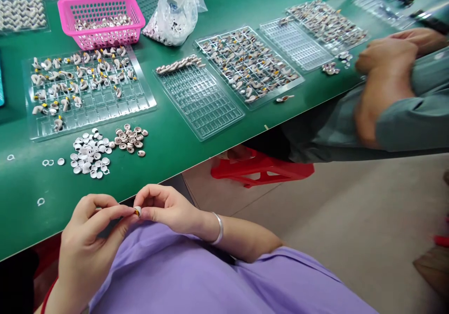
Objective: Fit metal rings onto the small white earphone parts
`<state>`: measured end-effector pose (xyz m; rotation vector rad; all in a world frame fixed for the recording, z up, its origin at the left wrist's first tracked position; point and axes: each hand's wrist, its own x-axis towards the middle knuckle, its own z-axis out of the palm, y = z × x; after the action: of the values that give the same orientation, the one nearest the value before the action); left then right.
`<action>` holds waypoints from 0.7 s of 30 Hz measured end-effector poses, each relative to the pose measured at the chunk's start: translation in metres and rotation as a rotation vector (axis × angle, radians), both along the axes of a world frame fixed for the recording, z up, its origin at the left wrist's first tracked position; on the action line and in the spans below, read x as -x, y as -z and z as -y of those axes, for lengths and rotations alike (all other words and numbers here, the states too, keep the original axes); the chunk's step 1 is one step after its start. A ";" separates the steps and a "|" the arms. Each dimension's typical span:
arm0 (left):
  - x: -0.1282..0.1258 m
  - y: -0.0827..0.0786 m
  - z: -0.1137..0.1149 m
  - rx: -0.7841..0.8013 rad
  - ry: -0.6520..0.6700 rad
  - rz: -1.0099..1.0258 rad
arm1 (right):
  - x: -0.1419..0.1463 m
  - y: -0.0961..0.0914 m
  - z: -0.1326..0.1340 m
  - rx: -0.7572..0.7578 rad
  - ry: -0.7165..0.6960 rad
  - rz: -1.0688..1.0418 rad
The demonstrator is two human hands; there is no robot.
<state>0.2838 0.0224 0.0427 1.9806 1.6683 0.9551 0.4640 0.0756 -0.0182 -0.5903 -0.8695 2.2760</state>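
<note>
Just over the table's front edge, my left hand [93,239] and my right hand [170,209] meet fingertip to fingertip. Both pinch one small off-white shell piece [138,210] with an orange bit on it, like an earbud part; the fingertips hide some of it. On the table beyond lie a pile of small white round caps [89,155] and a smaller pile of beige cups [129,138]. Behind them, a clear tray [105,110] holds rows of curved off-white pieces with orange tabs.
A pink basket [101,0] and a clear plastic bag [178,12] hold small parts. A mostly unfilled tray [205,103] and a filled tray [249,66] lie to the right. A co-worker's hands [396,52] are at far right. Below stands a red stool [263,167].
</note>
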 end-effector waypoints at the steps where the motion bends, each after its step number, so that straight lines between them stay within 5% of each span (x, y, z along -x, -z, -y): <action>1: 0.000 0.000 0.000 0.004 -0.004 0.005 | 0.000 0.000 0.000 -0.009 0.001 0.007; 21: -0.008 0.001 -0.004 0.341 -0.118 0.432 | 0.001 -0.001 0.001 -0.043 0.017 0.004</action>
<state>0.2920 0.0263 0.0420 1.3566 1.5832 0.9778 0.4626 0.0746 -0.0176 -0.5812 -0.9092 2.2361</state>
